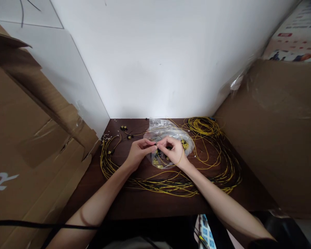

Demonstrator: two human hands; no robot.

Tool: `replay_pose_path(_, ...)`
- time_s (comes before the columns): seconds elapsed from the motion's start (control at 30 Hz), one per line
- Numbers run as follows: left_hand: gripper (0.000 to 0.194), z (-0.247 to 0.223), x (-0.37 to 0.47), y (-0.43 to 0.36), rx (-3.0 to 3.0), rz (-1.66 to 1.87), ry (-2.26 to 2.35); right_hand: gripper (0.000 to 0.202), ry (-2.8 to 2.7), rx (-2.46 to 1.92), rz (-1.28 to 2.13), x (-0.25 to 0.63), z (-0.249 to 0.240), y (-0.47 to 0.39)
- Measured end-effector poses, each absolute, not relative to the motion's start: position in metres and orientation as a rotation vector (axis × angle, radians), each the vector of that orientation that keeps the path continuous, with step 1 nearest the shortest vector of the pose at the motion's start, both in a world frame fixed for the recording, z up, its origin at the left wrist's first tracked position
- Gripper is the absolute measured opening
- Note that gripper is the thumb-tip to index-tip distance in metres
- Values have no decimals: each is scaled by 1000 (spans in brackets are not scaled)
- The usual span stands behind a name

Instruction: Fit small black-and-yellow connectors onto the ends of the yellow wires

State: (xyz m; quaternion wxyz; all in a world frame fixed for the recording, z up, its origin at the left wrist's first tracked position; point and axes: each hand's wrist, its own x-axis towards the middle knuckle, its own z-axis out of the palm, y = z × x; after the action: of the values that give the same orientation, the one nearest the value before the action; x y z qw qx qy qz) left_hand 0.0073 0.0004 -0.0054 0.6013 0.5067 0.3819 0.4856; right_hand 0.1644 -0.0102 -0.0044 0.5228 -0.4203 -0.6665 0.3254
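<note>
My left hand (139,151) and my right hand (175,152) meet fingertip to fingertip over a clear plastic bag (155,123). Both are closed in a pinch on a small black piece (156,144), mostly covered by the fingers. A thin yellow wire runs by my right hand and wrist; whether it joins the black piece I cannot tell. Beneath the hands, the bag holds small black and yellow parts (184,144). A long bundle of yellow and black wires (166,188) curves around the bag on the near side, passing under both forearms.
A yellow wire coil (203,126) lies at the back right of the dark brown table (145,207). Small black-and-yellow connectors (129,137) and white scraps (107,135) lie at left. Cardboard boxes stand left (41,138) and right (272,131), with a white wall (158,62) behind.
</note>
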Motion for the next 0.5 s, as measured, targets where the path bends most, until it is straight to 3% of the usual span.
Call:
replay_pose_path(0.23,26,-2,10,1,1172,1134,874,15,-1697,-924,879,178,12,-7)
replay_pose_path(0.5,19,-1,9,4,1261,1216,980,9,-2252,-1027,267,180,-1,-5)
